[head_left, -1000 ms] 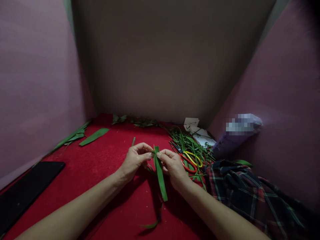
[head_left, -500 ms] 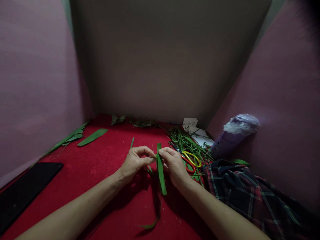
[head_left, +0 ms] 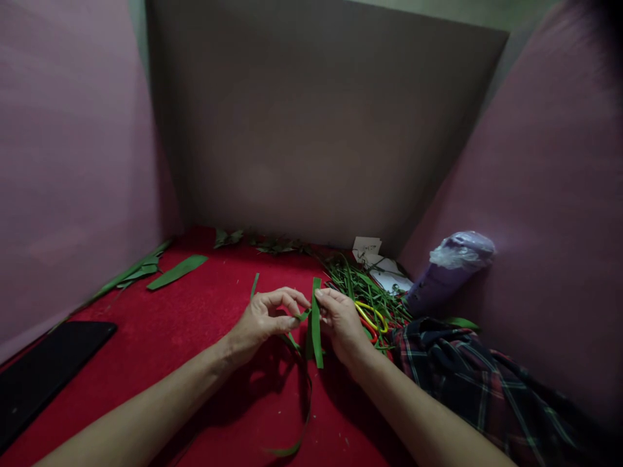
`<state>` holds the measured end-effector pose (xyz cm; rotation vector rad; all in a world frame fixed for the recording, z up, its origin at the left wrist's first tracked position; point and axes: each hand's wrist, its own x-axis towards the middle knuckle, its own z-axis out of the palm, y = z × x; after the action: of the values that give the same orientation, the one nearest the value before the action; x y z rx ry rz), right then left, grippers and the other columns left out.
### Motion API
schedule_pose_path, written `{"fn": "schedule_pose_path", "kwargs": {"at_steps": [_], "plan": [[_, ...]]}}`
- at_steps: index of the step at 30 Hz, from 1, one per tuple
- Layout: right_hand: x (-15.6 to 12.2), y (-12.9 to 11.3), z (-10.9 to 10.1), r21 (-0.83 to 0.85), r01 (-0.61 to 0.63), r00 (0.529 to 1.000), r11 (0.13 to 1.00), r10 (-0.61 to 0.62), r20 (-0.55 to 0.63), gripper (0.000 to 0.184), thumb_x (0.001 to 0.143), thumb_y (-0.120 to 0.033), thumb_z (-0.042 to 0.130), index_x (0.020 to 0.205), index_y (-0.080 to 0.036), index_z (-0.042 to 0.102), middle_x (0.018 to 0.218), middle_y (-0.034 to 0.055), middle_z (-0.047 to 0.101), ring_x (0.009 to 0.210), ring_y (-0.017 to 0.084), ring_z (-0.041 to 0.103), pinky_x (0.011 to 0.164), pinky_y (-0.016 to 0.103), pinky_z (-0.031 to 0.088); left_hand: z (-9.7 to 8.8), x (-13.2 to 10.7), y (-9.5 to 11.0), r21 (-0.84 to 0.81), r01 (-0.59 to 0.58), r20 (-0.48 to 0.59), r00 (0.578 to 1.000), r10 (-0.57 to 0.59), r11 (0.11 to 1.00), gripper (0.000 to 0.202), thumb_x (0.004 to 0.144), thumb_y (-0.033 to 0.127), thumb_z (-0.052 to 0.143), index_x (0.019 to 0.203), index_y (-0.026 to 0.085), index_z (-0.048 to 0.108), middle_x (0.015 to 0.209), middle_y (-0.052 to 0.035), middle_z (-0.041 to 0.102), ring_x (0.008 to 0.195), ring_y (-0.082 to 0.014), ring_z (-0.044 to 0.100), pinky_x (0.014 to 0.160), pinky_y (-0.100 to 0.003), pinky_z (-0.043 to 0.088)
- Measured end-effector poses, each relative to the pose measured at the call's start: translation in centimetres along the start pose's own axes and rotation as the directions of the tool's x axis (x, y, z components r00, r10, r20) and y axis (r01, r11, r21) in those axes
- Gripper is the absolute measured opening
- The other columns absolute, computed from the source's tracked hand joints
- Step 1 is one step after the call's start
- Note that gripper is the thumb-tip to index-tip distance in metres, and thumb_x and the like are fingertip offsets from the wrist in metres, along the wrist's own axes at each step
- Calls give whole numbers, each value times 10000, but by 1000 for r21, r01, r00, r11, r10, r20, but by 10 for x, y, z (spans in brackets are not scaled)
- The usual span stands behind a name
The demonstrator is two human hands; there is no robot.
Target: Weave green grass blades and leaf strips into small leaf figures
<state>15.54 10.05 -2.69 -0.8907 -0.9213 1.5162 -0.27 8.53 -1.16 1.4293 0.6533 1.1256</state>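
My right hand [head_left: 343, 321] pinches a flat green leaf strip [head_left: 317, 337] that stands upright between my two hands. Facing it, my left hand [head_left: 270, 318] is closed, thumb and fingers gripping a narrower green leaf piece [head_left: 304, 315] beside the strip; whether the two pieces are joined I cannot tell. A long thin strand [head_left: 307, 415] hangs below and curls over the red cloth [head_left: 233, 415]. Another slim green end [head_left: 255, 284] sticks up behind my left hand. Scissors [head_left: 372, 318] with yellow and red handles lie behind my right hand, blades hidden.
A heap of cut green strips [head_left: 360, 279] lies at the right, near white cards [head_left: 389, 275]. A purple plastic-topped container [head_left: 438, 272] leans by the wall. Plaid fabric [head_left: 462, 363] sits at right, a black flat device [head_left: 53, 353] at left. One broad leaf [head_left: 178, 272] lies far left.
My left fingers have shifted slightly away from the upright strip, drawing the narrower leaf piece into view between the hands. The strip has turned a little. The camera view has tilted slightly.
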Motion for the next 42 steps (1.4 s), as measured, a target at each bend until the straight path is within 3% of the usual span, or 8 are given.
{"fn": "schedule_pose_path", "kwargs": {"at_steps": [3, 6, 13, 24, 29, 34, 42], "plan": [[2, 1, -2, 32, -5, 1000, 999, 4, 19, 258, 664, -314, 642, 606, -155, 448, 457, -87, 319, 348, 21, 227, 338, 154, 128, 1, -1, 1, -78, 18, -1, 1000, -18, 997, 49, 682, 161, 623, 682, 152, 574, 905, -54, 628, 841, -153, 542, 681, -251, 414], [5, 2, -5, 43, 2, 1000, 999, -3, 17, 248, 667, -306, 637, 605, -156, 450, 446, -88, 317, 339, 21, 201, 337, 166, 99, 0, -1, 1, -112, 49, -8, 999, -51, 992, 63, 687, 165, 621, 692, 151, 560, 839, -48, 648, 708, -119, 548, 611, -229, 408], [11, 3, -10, 32, 27, 1000, 999, -27, 6, 258, 660, -322, 646, 602, -162, 452, 468, -80, 318, 358, 32, 206, 345, 174, 93, -1, 1, -3, -121, 82, -72, 993, -91, 989, 118, 665, 190, 640, 686, 133, 538, 622, -21, 632, 507, -83, 491, 494, -205, 375], [13, -1, -13, 44, 50, 998, 998, -48, -39, 279, 627, -309, 673, 600, -161, 439, 481, -82, 319, 382, 32, 181, 360, 170, 89, -7, 4, -8, -169, 239, -113, 959, -260, 956, 122, 649, 202, 608, 653, 154, 496, 482, 22, 547, 330, -56, 388, 309, -162, 267], [12, -3, -13, 43, 48, 998, 998, -47, -43, 260, 647, -303, 658, 609, -162, 443, 475, -84, 325, 370, 31, 186, 350, 164, 93, -8, 6, -9, -186, 299, -136, 936, -326, 936, 98, 635, 186, 590, 644, 159, 496, 435, 40, 518, 284, -37, 332, 291, -149, 205], [13, -5, -15, 47, 65, 995, 997, -61, -78, 238, 645, -297, 649, 610, -157, 459, 477, -80, 350, 356, 24, 206, 325, 145, 115, -11, 7, -11, -168, 378, -188, 894, -406, 910, 99, 606, 164, 592, 630, 159, 496, 440, 46, 493, 327, -44, 404, 312, -127, 205], [17, -9, -21, 74, 113, 982, 991, -100, -163, 243, 614, -287, 671, 614, -156, 466, 520, -59, 424, 381, 29, 305, 308, 132, 155, -18, 9, -13, -76, 396, -211, 891, -403, 915, 64, 593, 174, 546, 598, 162, 483, 404, 50, 466, 276, -31, 300, 282, -137, 144]]}}
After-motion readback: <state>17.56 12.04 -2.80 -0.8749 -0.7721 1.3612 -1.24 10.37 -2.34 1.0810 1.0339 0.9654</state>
